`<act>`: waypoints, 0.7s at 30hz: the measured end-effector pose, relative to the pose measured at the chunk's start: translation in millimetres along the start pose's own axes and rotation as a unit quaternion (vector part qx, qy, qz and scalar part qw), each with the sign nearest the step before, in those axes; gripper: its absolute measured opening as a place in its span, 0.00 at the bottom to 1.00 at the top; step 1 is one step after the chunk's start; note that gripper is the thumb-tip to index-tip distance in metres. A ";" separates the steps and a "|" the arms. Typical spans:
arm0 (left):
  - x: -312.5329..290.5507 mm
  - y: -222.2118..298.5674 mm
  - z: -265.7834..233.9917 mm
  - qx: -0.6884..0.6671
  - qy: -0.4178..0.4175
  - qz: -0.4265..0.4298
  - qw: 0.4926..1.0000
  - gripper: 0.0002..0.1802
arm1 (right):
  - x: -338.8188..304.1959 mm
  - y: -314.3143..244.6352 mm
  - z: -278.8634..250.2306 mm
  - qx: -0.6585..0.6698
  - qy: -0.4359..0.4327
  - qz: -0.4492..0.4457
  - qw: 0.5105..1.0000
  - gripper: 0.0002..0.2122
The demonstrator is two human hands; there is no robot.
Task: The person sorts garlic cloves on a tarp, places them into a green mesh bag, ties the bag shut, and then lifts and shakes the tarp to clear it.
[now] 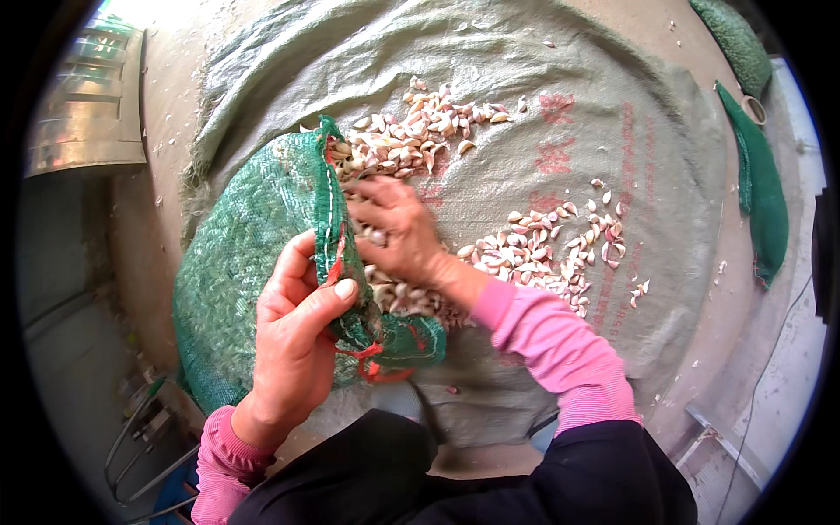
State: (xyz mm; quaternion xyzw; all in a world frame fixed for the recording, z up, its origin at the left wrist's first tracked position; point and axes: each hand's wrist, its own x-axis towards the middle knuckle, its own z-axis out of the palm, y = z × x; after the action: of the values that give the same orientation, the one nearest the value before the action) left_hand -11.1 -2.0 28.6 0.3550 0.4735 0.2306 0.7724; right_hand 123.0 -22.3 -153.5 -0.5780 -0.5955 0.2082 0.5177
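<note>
A bulging green mesh sack (pixel 236 254) full of garlic cloves lies on its side at the left, its mouth facing right. My left hand (pixel 302 302) pinches the rim of that mouth, thumb on the outside, beside a red drawstring (pixel 372 359). Reaching across from the right, my right hand (pixel 394 227) is at the opening among the cloves, slightly blurred, its fingers partly hidden by the rim. Loose garlic cloves (pixel 420 127) spill out beyond the mouth, and another heap of cloves (pixel 534 249) is spread to the right of my wrist.
Beneath everything is a wrinkled grey woven sheet (pixel 560 79) with red print. At the far right lie an empty-looking green mesh bag (pixel 761 201) and a fuller green sack (pixel 735 44). A slatted metal panel (pixel 92 96) stands at the upper left, with metal tubing (pixel 144 437) at the lower left.
</note>
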 end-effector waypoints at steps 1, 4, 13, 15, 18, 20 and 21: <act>-1.3 1.8 0.8 0.004 -0.004 0.000 1.000 0.27 | 1.7 -4.9 13.3 0.028 0.029 0.005 0.999 0.19; -7.7 7.3 3.1 0.001 0.001 0.011 1.000 0.29 | 10.9 -35.4 39.7 0.159 0.031 0.094 0.982 0.15; -43.3 28.7 22.8 -0.024 0.046 0.060 0.997 0.36 | -10.2 -101.2 123.9 0.218 -0.105 0.101 0.965 0.13; -49.0 37.7 34.1 -0.047 0.127 0.097 0.986 0.37 | -16.8 -122.8 159.2 0.256 -0.160 0.104 0.948 0.12; -49.4 37.3 22.9 -0.040 0.126 0.124 0.983 0.34 | -25.9 -135.8 168.9 0.242 -0.219 0.096 0.940 0.11; -47.5 33.0 6.9 -0.038 0.133 0.146 0.980 0.33 | -25.4 -136.3 169.0 0.214 -0.237 0.088 0.944 0.10; -46.1 32.6 2.5 -0.031 0.116 0.147 0.982 0.32 | -22.9 -131.7 163.9 0.191 -0.241 0.083 0.948 0.10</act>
State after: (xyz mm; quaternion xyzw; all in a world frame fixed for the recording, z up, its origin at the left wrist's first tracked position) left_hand -30.0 -13.8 80.4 0.3672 0.4957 0.3955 0.6805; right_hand -84.5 -17.8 -112.4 -0.4477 -0.6016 0.4935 0.4406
